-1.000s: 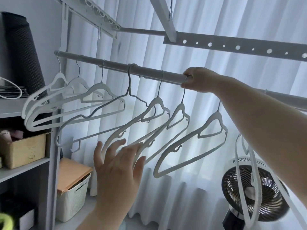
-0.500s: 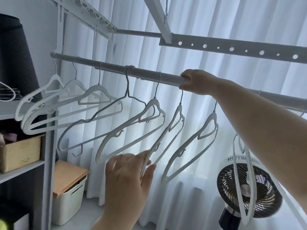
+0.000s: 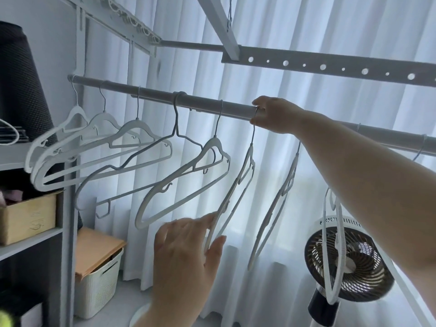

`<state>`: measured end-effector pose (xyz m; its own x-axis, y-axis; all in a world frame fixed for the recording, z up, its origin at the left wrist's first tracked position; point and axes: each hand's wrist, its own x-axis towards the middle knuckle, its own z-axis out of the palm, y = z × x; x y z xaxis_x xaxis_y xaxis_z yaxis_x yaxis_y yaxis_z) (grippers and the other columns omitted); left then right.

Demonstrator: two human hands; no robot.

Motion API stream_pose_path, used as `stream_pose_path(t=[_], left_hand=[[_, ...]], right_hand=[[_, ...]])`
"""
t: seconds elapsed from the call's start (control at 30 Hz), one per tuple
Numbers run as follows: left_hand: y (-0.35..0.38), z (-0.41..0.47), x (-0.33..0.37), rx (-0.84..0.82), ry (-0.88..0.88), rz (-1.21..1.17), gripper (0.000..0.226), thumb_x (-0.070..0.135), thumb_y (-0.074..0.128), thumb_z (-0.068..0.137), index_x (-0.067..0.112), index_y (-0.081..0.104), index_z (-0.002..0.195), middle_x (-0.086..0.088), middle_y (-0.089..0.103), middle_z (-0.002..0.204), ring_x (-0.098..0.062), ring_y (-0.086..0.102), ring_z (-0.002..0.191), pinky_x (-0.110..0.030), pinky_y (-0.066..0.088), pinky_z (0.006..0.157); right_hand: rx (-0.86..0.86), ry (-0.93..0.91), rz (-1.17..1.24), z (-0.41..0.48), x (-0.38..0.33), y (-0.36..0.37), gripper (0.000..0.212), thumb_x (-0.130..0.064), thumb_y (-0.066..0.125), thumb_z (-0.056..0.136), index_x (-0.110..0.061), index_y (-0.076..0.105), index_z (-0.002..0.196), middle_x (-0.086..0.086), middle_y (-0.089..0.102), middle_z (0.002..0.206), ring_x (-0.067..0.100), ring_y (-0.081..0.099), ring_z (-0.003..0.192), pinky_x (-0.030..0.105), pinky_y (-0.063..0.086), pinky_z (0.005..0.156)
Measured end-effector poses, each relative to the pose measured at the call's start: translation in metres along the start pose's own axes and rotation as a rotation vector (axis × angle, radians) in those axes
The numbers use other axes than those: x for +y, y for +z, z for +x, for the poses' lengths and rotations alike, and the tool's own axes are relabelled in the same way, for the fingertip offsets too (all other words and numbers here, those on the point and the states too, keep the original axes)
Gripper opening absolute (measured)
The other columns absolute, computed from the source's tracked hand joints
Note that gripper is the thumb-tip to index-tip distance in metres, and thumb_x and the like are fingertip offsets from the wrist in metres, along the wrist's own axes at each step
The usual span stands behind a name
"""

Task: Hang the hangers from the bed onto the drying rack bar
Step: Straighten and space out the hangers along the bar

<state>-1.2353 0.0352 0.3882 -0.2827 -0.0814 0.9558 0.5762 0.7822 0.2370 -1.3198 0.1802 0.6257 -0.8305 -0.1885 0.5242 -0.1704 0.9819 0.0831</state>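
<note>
While the right hand [image 3: 276,115] pinches the hook of the hanger [image 3: 250,153] on the bar [image 3: 200,105], the left hand [image 3: 186,253] has fingers clamped on its lower end. Released half-seated, the hook could slip off.

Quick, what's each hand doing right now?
Left hand: pinches the lower end of a hanger.
Right hand: grips that hanger's hook at the bar.

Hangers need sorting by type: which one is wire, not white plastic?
The fourth hanger from the left: thin grey wire; the others are thick white plastic.
</note>
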Motion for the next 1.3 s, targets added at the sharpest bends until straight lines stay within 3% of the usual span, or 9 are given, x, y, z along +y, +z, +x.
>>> stream_pose_path(t=[0.07, 0.13, 0.27, 0.47, 0.7, 0.83, 1.0, 1.3], left_hand=[[-0.004, -0.001, 0.001, 0.003, -0.046, -0.05, 0.044, 0.05, 0.022, 0.094, 0.02, 0.048, 0.11, 0.002, 0.067, 0.094, -0.011, 0.047, 0.092, -0.028, 0.031, 0.086], [-0.008, -0.003, 0.002, 0.036, -0.098, -0.119, 0.04, 0.047, 0.034, 0.091, 0.018, 0.045, 0.116, 0.006, 0.056, 0.111, -0.012, 0.047, 0.103, -0.028, 0.031, 0.091], [-0.015, -0.006, 0.009, 0.068, -0.18, -0.217, 0.039, 0.048, 0.043, 0.081, 0.027, 0.045, 0.115, 0.01, 0.043, 0.123, 0.005, 0.033, 0.117, -0.025, 0.026, 0.098], [-0.023, -0.001, 0.032, 0.104, -0.057, -0.259, 0.036, 0.056, 0.031, 0.09, 0.03, 0.052, 0.102, 0.011, 0.049, 0.114, -0.003, 0.038, 0.115, -0.018, 0.026, 0.102], [-0.009, -0.004, 0.072, 0.073, 0.071, -0.215, 0.033, 0.062, 0.038, 0.085, 0.033, 0.052, 0.091, 0.018, 0.059, 0.099, -0.007, 0.049, 0.109, -0.032, 0.023, 0.107], [0.003, -0.006, 0.085, 0.036, 0.08, -0.173, 0.03, 0.054, 0.055, 0.068, 0.032, 0.052, 0.088, 0.013, 0.068, 0.087, -0.008, 0.05, 0.104, -0.032, 0.021, 0.108], [0.013, -0.009, 0.09, 0.004, 0.075, -0.154, 0.028, 0.047, 0.055, 0.067, 0.025, 0.069, 0.076, 0.014, 0.068, 0.08, -0.007, 0.052, 0.096, -0.028, 0.021, 0.105], [0.021, -0.013, 0.089, -0.011, 0.073, -0.179, 0.025, 0.041, 0.054, 0.067, 0.024, 0.071, 0.07, 0.014, 0.069, 0.071, -0.003, 0.051, 0.086, -0.023, 0.023, 0.101]], right_hand=[[0.035, -0.011, 0.027, 0.0, 0.003, -0.002, 0.053, -0.03, 0.048, 0.093, -0.014, 0.031, 0.141, 0.007, 0.038, 0.145, 0.025, 0.036, 0.132, 0.032, 0.03, 0.106], [0.091, -0.026, 0.028, -0.001, 0.008, -0.006, 0.054, -0.033, 0.047, 0.093, -0.013, 0.032, 0.141, 0.006, 0.036, 0.146, 0.023, 0.034, 0.134, 0.032, 0.027, 0.109], [0.121, 0.003, -0.033, -0.007, 0.026, -0.015, 0.051, -0.033, 0.046, 0.094, -0.012, 0.035, 0.139, 0.007, 0.037, 0.146, 0.023, 0.034, 0.134, 0.033, 0.026, 0.11], [0.04, 0.089, -0.033, -0.019, 0.05, -0.017, 0.048, -0.034, 0.044, 0.094, -0.011, 0.039, 0.136, 0.008, 0.045, 0.14, 0.027, 0.041, 0.128, 0.036, 0.032, 0.104], [-0.002, 0.116, -0.058, -0.032, 0.057, -0.019, 0.041, -0.027, 0.041, 0.097, -0.008, 0.042, 0.133, 0.013, 0.047, 0.135, 0.028, 0.042, 0.125, 0.032, 0.035, 0.096], [-0.002, 0.109, -0.082, -0.036, 0.057, -0.018, 0.037, -0.025, 0.039, 0.097, -0.007, 0.045, 0.129, 0.014, 0.05, 0.129, 0.029, 0.045, 0.118, 0.033, 0.037, 0.09], [0.0, 0.109, -0.093, -0.039, 0.06, -0.019, 0.036, -0.024, 0.038, 0.097, -0.007, 0.045, 0.128, 0.014, 0.051, 0.127, 0.03, 0.047, 0.116, 0.034, 0.038, 0.088], [0.0, 0.101, -0.09, -0.04, 0.065, -0.018, 0.036, -0.023, 0.038, 0.097, -0.007, 0.045, 0.128, 0.014, 0.052, 0.125, 0.029, 0.047, 0.114, 0.033, 0.038, 0.087]])
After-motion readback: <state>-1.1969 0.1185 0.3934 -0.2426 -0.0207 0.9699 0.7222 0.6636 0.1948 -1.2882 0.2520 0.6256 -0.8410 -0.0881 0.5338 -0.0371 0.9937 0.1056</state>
